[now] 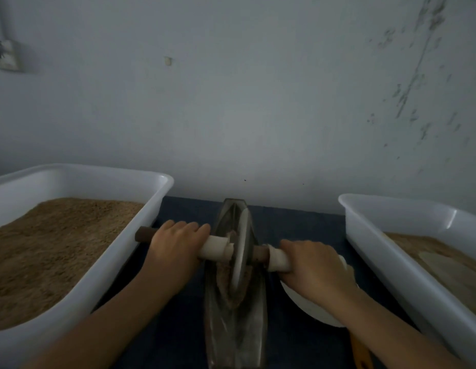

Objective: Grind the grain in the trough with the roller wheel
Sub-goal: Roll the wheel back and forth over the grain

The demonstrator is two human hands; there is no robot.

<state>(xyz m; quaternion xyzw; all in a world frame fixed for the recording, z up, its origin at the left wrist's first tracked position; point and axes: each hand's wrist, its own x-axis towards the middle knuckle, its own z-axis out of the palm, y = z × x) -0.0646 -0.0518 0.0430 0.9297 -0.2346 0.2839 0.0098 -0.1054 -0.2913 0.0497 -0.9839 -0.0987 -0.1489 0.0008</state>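
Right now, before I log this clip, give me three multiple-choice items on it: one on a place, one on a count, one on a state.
1. Where does the roller wheel stand?
A. in the left tub
B. in the trough
C. on the white bowl

2. How many white tubs are on the table?
A. one
B. two
C. four

3. What are the hands doing?
A. both grip the axle
B. only the right grips it
C. both lie flat on the table

Answers:
1. B: the disc sits upright in the trough, with ground grain beside it.
2. B: the left tub and the right tub flank the trough.
3. A: the left hand and the right hand each curl round the axle, one on each side of the wheel.
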